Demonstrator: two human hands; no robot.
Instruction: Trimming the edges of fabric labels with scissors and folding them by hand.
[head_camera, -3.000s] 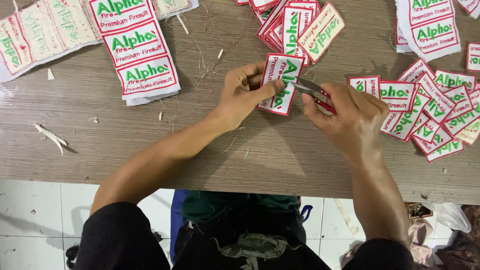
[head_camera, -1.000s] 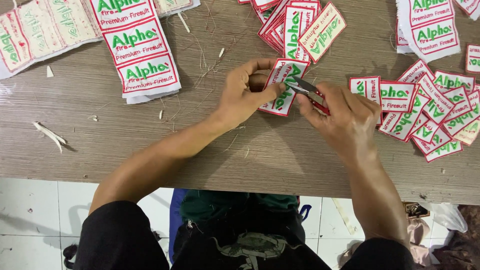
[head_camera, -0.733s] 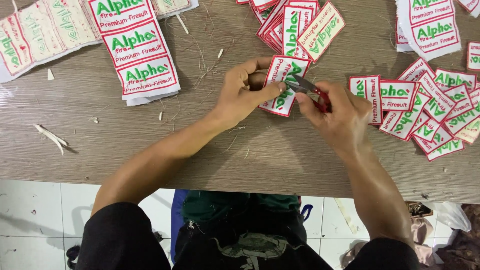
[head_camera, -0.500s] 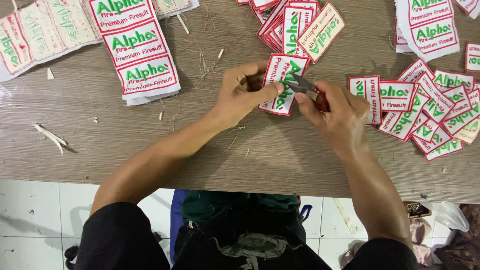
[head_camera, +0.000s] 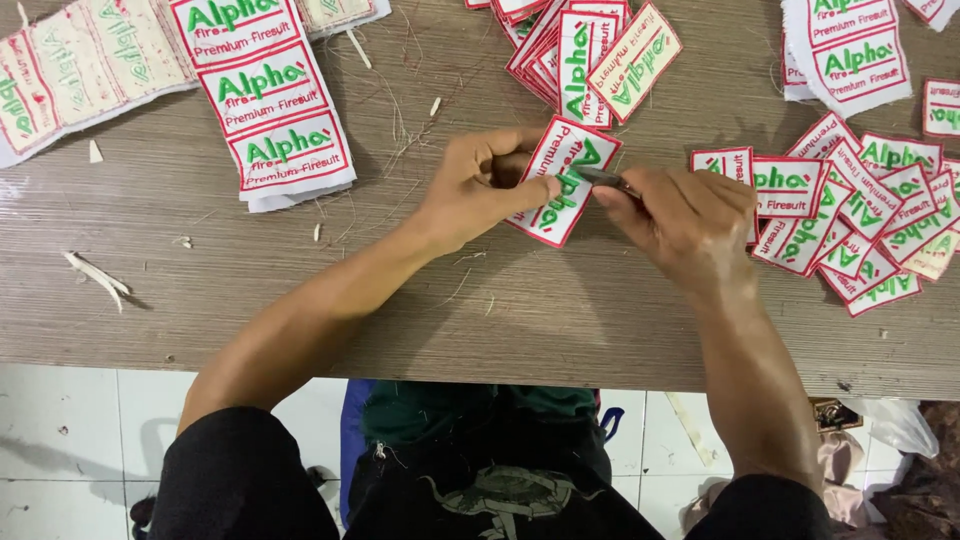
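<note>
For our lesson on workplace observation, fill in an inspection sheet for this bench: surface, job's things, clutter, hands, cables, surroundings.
Surface: grey wood-grain table, strewn with loose threads.
Job's things: one embroidered patch, white with green lettering and a red border, lifted at a tilt; small metal snips with the tip at the patch's edge.
Clutter: uncut patch strip at upper left; patch stack at top centre; spread pile of cut patches on the right; white fabric scraps on the left.
Hands: left hand pinches the patch; right hand grips the snips.
Cables: nothing seen.
Surroundings: white tiled floor; crumpled cloth at lower right.
</note>
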